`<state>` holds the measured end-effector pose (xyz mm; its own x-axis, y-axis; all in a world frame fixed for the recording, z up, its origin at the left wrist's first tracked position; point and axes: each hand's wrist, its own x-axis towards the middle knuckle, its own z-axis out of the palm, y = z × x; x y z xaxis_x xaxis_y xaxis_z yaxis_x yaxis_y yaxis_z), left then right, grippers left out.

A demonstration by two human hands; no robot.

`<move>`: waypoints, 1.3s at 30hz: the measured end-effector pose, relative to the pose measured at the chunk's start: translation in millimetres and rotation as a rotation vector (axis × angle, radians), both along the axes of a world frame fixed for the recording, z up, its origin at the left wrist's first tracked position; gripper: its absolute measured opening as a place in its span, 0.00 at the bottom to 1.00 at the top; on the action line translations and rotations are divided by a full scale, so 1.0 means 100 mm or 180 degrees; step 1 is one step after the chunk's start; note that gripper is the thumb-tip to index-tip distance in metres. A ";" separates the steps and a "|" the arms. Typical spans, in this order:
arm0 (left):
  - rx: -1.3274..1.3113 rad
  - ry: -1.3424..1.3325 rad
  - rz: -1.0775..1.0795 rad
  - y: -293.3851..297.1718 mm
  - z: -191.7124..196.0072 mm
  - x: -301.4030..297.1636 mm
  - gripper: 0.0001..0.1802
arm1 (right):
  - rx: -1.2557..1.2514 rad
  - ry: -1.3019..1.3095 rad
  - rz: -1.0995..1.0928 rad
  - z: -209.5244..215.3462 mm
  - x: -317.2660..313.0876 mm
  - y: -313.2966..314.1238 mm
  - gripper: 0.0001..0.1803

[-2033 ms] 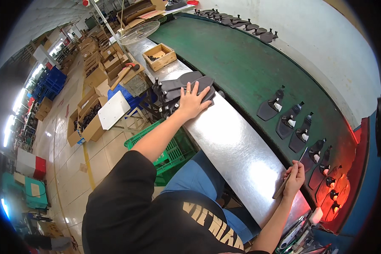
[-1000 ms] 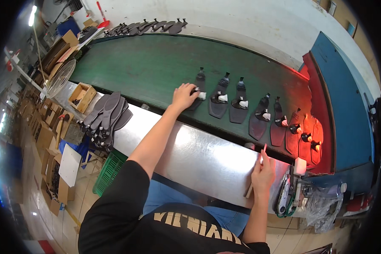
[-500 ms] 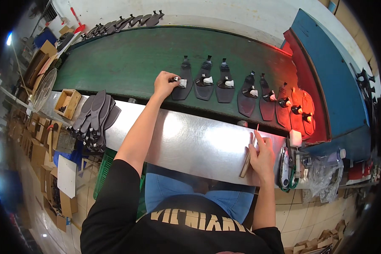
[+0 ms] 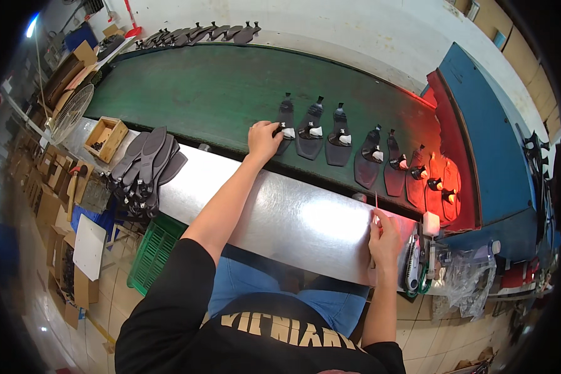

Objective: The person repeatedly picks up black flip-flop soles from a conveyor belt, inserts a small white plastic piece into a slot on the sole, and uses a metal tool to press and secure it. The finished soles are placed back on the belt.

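On the green belt lies a row of dark sandals with pieces of white material at their straps. My left hand (image 4: 265,141) reaches to the leftmost sandal (image 4: 285,112), its fingers closed on the strap part. Beside it to the right are a second sandal (image 4: 309,144) and a third sandal (image 4: 338,153). My right hand (image 4: 385,239) is closed around a thin tool (image 4: 376,201) above the metal ledge. Its reddish pointed tip sticks up past the fingers; most of its handle is hidden by the hand.
The green conveyor belt (image 4: 187,81) leads right into a blue housing (image 4: 492,143) with red glowing light over several sandals. On the metal ledge (image 4: 274,206) lie a pile of dark soles (image 4: 146,162), a wooden box (image 4: 109,138) and a utility knife (image 4: 412,265). A green crate (image 4: 159,252) stands below.
The whole view has shifted slightly. My left hand stays at the leftmost sandal, its fingers further over the strap. In my right hand the tool's handle has turned out of sight behind the fingers.
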<state>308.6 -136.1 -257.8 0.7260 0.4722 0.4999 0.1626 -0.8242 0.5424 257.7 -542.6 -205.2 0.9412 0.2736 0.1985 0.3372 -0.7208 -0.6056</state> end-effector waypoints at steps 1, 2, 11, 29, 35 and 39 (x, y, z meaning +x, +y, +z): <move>-0.0270 -0.0142 -0.0058 -0.08 0.08 0.03 0.17 | -0.0039 0.0083 -0.0116 0.04 -0.03 0.03 0.17; -0.0529 -0.0276 -0.0107 -0.14 0.17 0.03 0.17 | -0.0100 -0.0054 -0.0238 0.09 -0.07 0.07 0.19; -0.3376 -0.0827 -0.1535 -0.55 1.07 -0.85 0.11 | 0.2416 0.0330 0.0266 0.44 -0.42 0.10 0.06; -0.5212 0.0322 -0.1730 -1.52 0.61 -2.40 0.15 | 0.2313 0.1145 0.1316 0.51 -1.07 0.46 0.18; -0.5393 0.0279 -0.1555 -1.57 0.68 -2.42 0.16 | 0.2138 0.1398 0.1213 0.45 -1.22 0.48 0.22; -0.5216 0.0216 -0.1687 -1.57 0.63 -2.45 0.17 | 0.2063 0.1221 0.1389 0.36 -1.25 0.46 0.27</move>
